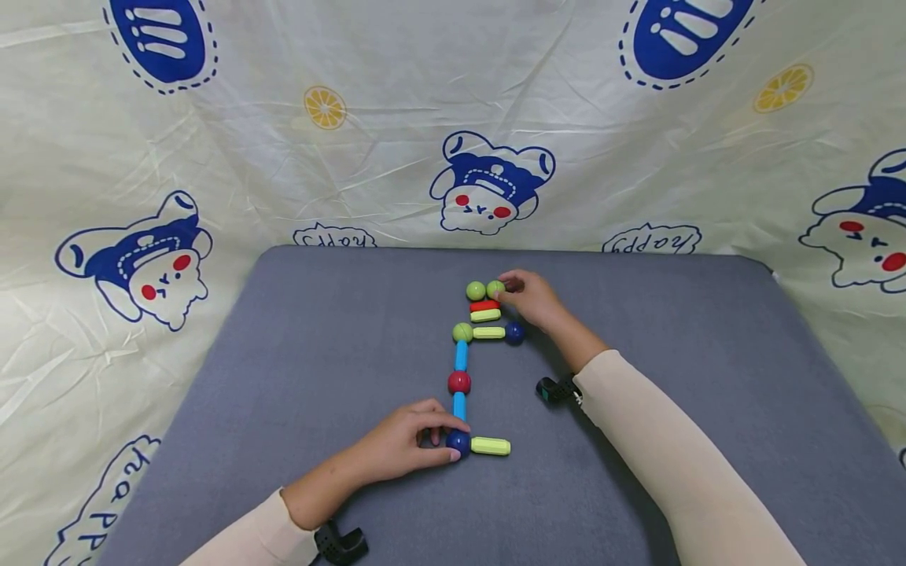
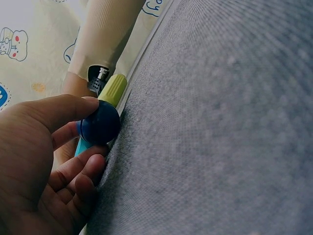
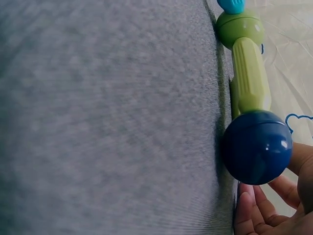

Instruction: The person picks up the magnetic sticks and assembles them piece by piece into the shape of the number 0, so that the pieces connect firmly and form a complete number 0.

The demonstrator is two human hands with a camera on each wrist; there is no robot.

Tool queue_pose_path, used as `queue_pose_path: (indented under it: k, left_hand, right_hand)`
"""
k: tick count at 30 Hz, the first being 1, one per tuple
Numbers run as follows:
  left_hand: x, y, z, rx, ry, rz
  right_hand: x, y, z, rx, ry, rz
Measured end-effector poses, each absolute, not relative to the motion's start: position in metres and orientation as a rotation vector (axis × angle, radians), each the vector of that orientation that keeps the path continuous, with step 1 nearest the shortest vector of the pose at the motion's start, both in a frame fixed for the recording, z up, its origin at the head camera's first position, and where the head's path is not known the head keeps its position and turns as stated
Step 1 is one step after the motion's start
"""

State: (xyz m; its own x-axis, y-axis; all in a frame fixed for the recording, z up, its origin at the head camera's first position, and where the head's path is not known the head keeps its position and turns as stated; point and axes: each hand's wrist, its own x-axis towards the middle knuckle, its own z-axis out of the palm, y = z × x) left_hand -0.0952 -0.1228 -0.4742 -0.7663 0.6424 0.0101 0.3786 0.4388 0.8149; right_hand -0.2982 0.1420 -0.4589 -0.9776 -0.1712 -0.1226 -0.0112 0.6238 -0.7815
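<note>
My left hand [image 1: 393,445] pinches a dark blue ball [image 2: 101,123] between thumb and fingers at the near end of a jointed shape. From that ball a yellow-green rod [image 1: 491,446] points right, and a light blue rod [image 1: 460,406] runs away to a red ball [image 1: 459,383]. Another light blue rod [image 1: 462,356] joins the red ball to a green ball [image 1: 462,332]. A ribbed yellow-green rod [image 3: 250,76] links that one to a second dark blue ball [image 3: 257,148]. Farther back, my right hand [image 1: 535,300] pinches a loose green ball [image 1: 495,289].
Left of the pinched green ball sits another green ball [image 1: 476,291]. A red rod [image 1: 484,306] and a yellow-green rod [image 1: 485,316] lie side by side just in front. The grey table [image 1: 318,338] ends at a patterned cloth backdrop [image 1: 389,181].
</note>
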Motion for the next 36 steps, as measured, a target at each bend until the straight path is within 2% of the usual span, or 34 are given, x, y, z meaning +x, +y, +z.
queue_pose_path:
  k: [21, 36]
  left_hand:
    - [-0.095, -0.123, -0.475, 0.855, 2.387, 1.241]
    - [-0.094, -0.122, -0.473, 0.859, 2.394, 1.239]
  right_hand:
    - [-0.294, 0.157, -0.439, -0.093, 2.695, -1.312]
    - [-0.250, 0.169, -0.419, -0.243, 2.688, -1.306]
